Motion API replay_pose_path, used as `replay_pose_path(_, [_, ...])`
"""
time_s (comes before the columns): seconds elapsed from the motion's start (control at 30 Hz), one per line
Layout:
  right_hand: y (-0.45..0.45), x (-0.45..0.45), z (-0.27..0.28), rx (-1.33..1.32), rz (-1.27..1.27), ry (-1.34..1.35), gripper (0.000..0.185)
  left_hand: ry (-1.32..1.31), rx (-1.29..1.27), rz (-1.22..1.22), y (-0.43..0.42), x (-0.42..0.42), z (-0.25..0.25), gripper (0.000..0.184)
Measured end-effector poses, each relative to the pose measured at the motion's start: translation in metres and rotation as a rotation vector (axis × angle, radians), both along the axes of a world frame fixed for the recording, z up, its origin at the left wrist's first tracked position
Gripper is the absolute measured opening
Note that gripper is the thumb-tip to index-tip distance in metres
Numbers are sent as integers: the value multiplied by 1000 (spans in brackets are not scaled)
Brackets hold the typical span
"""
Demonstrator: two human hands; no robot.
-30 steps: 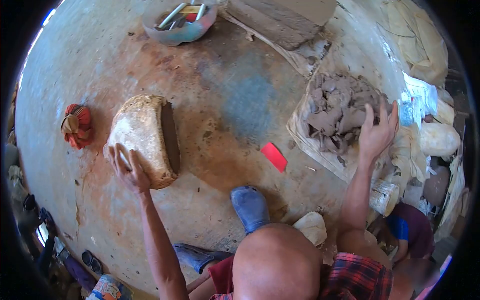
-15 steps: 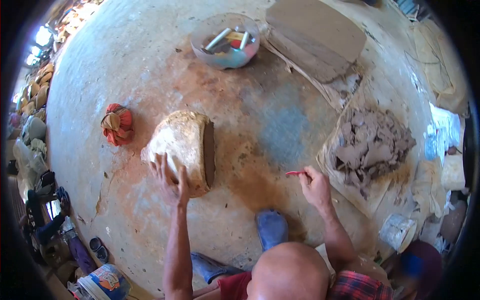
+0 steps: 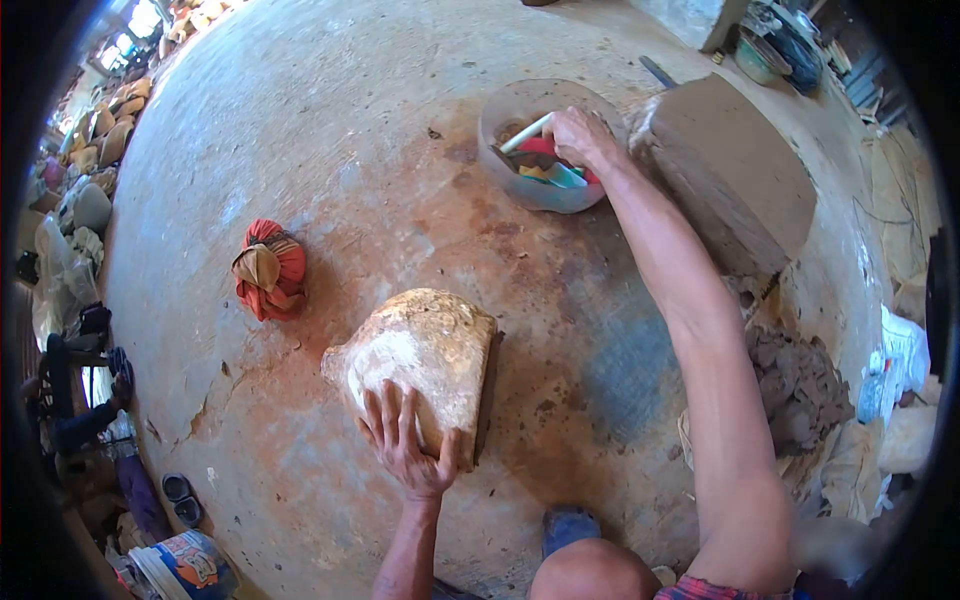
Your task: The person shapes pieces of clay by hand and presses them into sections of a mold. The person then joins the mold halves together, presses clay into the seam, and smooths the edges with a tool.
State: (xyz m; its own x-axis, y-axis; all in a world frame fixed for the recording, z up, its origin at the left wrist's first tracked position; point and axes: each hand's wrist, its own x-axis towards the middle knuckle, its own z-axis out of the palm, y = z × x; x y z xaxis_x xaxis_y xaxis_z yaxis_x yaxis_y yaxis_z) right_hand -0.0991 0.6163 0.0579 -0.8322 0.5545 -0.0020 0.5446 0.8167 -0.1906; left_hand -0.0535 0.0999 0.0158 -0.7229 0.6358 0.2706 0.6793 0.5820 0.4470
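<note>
My left hand (image 3: 410, 440) lies with fingers spread on a pale, crusted mould-like block (image 3: 425, 345), whose dark side faces right. My right hand (image 3: 582, 138) reaches over a translucent bowl (image 3: 560, 197) at the upper middle, with its fingers closed at the end of a white stick (image 3: 526, 134). Inside the bowl are a red piece and some coloured scraps. A red cloth bundle (image 3: 284, 270) with a tan top sits left of the block.
A large slab of grey clay (image 3: 745, 170) lies right of the bowl. Torn clay lumps (image 3: 798, 390) are piled at the right, partly behind my right arm. A bucket (image 3: 185, 570) and dark sandals (image 3: 180, 500) are at the lower left. A person's arm shows at the left edge.
My right hand has moved from the lower right, where it held a red piece, up and forward to the bowl. My left hand stays on the block. The view has shifted.
</note>
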Motion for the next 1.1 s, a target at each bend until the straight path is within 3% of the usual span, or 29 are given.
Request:
replay_pose_path(0.1, [16, -19, -38, -11, 47, -125, 32, -18, 0, -14, 0, -2, 0, 73])
replay_pose_path(0.2, [12, -15, -30, 12, -12, -169, 29, -28, -29, -13, -2, -2, -1, 74])
replay_pose_path(0.27, [9, -1, -13, -18, -49, 126, 20, -15, 14, -22, -2, -2, -4, 74])
replay_pose_path(0.33, [-6, 24, 1, -36, -25, 610, 19, -18, 12, -32, 0, -3, -5, 74])
replay_pose_path(0.4, [-72, 67, 40, -160, -150, 713, 21, 6, 15, -33, -1, -2, -4, 75])
replay_pose_path(0.47, [-137, 106, 31, -494, -143, 983, 23, -7, 22, -38, -3, 0, -6, 77])
replay_pose_path(0.5, [-166, 125, 19, -561, -189, 929, 24, -9, 49, -29, -2, -1, -9, 79])
replay_pose_path(0.53, [-198, 133, -2, -694, -186, 1066, 21, -10, 29, -32, -4, -2, -11, 83])
replay_pose_path(0.6, [-245, 155, -88, -732, -253, 829, 16, 17, 20, -85, -5, -3, -12, 87])
replay_pose_path(0.63, [-263, 162, -87, -828, -317, 684, 13, 43, 23, -117, -7, -3, -11, 91])
replay_pose_path(0.67, [-279, 163, -98, -844, -361, 690, 13, 19, -55, -146, -11, -2, -9, 106])
replay_pose_path(0.8, [-291, 147, -118, -735, -339, 828, 13, 103, -139, -298, -22, 10, 1, 115])
replay_pose_path(0.9, [-285, 135, -118, -715, -177, 974, 20, 115, -221, -300, -27, 23, -3, 129])
replay_pose_path(1.0, [-297, 143, -130, -823, -170, 863, 34, 124, -267, -271, -24, 25, -4, 130])
replay_pose_path(1.1, [-314, 151, -145, -741, -194, 963, 43, 128, -271, -271, -24, 25, -4, 127])
